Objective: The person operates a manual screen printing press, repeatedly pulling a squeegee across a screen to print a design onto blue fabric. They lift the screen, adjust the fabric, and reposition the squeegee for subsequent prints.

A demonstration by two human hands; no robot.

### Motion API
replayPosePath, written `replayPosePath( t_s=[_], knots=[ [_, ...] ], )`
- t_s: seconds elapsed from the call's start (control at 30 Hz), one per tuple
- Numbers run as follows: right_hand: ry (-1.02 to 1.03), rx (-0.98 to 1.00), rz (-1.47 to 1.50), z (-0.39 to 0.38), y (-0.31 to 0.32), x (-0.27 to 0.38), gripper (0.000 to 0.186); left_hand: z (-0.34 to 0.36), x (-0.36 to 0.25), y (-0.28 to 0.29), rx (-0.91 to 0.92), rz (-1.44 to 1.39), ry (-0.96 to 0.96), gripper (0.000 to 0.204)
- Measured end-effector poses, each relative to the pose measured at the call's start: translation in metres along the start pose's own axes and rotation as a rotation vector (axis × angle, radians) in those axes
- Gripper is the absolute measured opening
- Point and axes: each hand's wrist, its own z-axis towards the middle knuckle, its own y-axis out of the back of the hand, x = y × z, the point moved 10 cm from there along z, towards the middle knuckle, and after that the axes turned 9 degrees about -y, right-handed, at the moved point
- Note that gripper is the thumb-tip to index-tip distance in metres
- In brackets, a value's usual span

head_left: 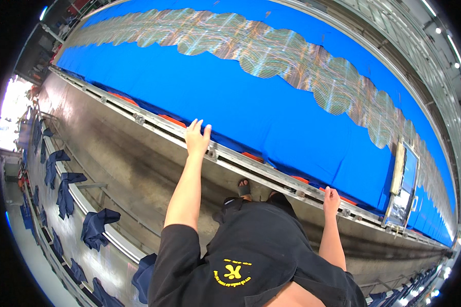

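Note:
A long bright blue cloth [225, 97] lies along a table, with a scalloped, finely striped multicoloured band [264, 56] running its length. My left hand [197, 139] is at the table's near edge, fingers apart, their tips at the cloth's border; it holds nothing visible. Farther right along that edge is my right hand [331, 200], its fingers curled together near the blue cloth. Whatever may be between those fingers is hidden. A rectangular frame [402, 187] with a pale bar along one side stands across the cloth, to the right of my right hand.
A metal rail [164, 127] with small fittings follows the table's near edge, and red strips [173, 121] show beside it. Behind me on the left, dark blue cloths [98, 227] hang over another long rail. My sandalled foot [244, 188] is on the concrete floor [123, 153].

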Motion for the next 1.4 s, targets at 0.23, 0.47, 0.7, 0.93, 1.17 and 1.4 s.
replayPosePath(
  t_s=[0.23, 0.47, 0.7, 0.93, 1.17, 1.4],
  knots=[
    [0.126, -0.088, -0.281, -0.007, -0.046, 0.032, 0.052, 0.000, 0.012, -0.038, 0.282, 0.231, 0.069, 0.092],
    [0.184, -0.187, -0.376, -0.008, -0.056, 0.068, 0.044, 0.000, 0.027, -0.051, 0.351, 0.251, 0.102, 0.078],
    [0.117, -0.094, -0.459, 0.005, -0.059, 0.057, 0.040, 0.007, 0.016, -0.057, 0.395, 0.298, 0.087, 0.072],
    [0.023, -0.033, -0.490, 0.009, -0.059, 0.048, 0.039, 0.003, 0.015, -0.063, 0.427, 0.353, 0.066, 0.071],
    [0.001, -0.075, -0.433, 0.002, -0.049, 0.050, 0.038, 0.002, 0.017, -0.064, 0.468, 0.400, 0.075, 0.069],
    [0.089, -0.253, -0.348, -0.003, -0.027, 0.058, 0.039, -0.001, 0.010, -0.063, 0.400, 0.305, 0.007, 0.077]
  ],
)
